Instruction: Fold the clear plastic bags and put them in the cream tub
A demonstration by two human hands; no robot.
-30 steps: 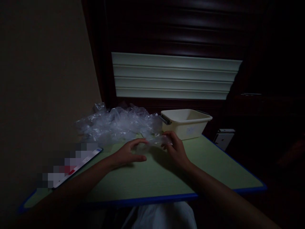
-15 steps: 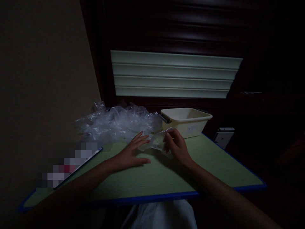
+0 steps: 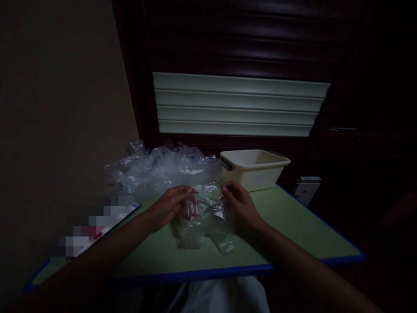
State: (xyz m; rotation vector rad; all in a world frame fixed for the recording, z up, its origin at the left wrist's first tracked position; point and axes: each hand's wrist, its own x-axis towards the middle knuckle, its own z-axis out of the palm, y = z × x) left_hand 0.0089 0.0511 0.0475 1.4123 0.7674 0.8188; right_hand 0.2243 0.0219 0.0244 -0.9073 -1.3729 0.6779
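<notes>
A clear, crinkled plastic bag (image 3: 208,211) is spread between my two hands, its lower part hanging over the green table (image 3: 293,230). My left hand (image 3: 174,204) pinches its upper left edge, thumb on top, with other fingers behind the film. At the upper right edge, my right hand (image 3: 239,202) has thumb and fingertips closed on the plastic. Behind my hands lies a large heap of similar clear plastic (image 3: 156,169).
A cream bin (image 3: 257,176) with dark handles stands at the table's back right. A flat, partly pixelated device or board (image 3: 110,226) lies at the left. Beyond the right edge is a white boxy object (image 3: 306,191). A wall borders the left side.
My left hand has gone from spread fingers to gripping the bag. The bag, earlier bunched at my right hand, is now opened out between both hands and hangs lower.
</notes>
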